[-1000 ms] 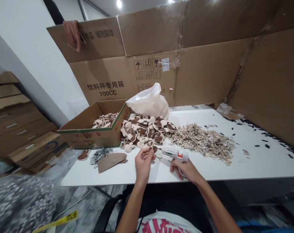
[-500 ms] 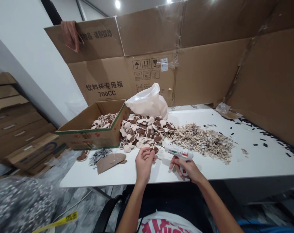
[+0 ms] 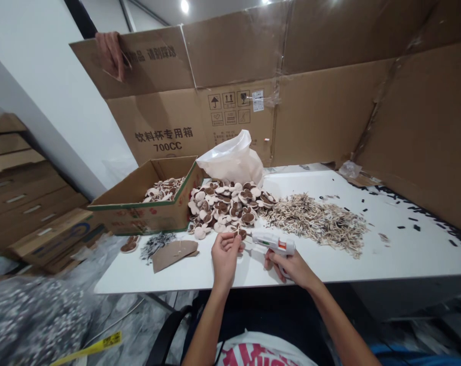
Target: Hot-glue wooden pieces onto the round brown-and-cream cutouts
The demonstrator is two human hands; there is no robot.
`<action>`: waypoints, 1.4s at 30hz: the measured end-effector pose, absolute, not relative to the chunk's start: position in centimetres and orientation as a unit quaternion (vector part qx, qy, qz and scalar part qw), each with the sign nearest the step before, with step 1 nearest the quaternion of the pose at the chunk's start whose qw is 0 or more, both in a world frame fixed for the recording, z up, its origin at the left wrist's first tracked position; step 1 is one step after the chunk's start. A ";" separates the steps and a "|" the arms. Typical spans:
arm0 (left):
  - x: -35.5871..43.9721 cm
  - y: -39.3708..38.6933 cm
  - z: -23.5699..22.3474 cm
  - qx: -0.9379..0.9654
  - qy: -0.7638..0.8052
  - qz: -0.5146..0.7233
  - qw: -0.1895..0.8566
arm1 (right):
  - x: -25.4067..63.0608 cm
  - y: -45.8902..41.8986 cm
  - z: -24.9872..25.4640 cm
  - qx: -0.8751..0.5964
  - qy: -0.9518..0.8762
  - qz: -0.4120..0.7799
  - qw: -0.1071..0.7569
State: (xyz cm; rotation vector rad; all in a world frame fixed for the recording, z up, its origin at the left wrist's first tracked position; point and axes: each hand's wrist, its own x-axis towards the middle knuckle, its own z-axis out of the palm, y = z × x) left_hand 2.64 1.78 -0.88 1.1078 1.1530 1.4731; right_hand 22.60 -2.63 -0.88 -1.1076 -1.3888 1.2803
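Observation:
My left hand [image 3: 225,254] pinches a small brown and cream felt piece [image 3: 239,234] just above the table's front part. In my right hand [image 3: 289,264] is a white glue gun [image 3: 272,242], gripped round its handle. Its nozzle points left and reaches close to the felt piece; whether it touches, I cannot tell. Behind my hands lies a heap of similar cream and brown felt pieces [image 3: 222,206]. To the right of that heap spreads a pile of thin beige strips [image 3: 317,221].
An open cardboard box [image 3: 142,218] holding more pieces stands at left. Nearby are a brown card piece [image 3: 173,255], dark scraps [image 3: 156,245] and a lone felt piece [image 3: 129,244]. A white bag [image 3: 234,160] sits behind the heap. Tall cardboard walls [image 3: 329,112] border the white table [image 3: 367,267].
The glue gun in my right hand has moved left, its nozzle nearer the felt piece. My left hand has shifted very slightly left, still pinching the piece.

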 end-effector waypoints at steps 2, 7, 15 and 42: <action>2.7 1.8 -0.9 0.449 0.470 0.601 0.465 | 22.6 -2.6 -1.1 -0.452 -0.567 0.516 0.457; 2.7 1.7 -0.6 0.441 0.473 0.604 0.466 | 22.6 -2.5 -1.6 -0.453 -0.567 0.511 0.460; 2.7 1.6 -0.5 0.437 0.467 0.608 0.471 | 22.4 -2.6 -1.6 -0.456 -0.567 0.507 0.462; 2.9 1.3 -0.2 0.471 0.477 0.577 0.467 | 23.1 -2.3 -1.8 -0.385 -0.465 0.550 0.578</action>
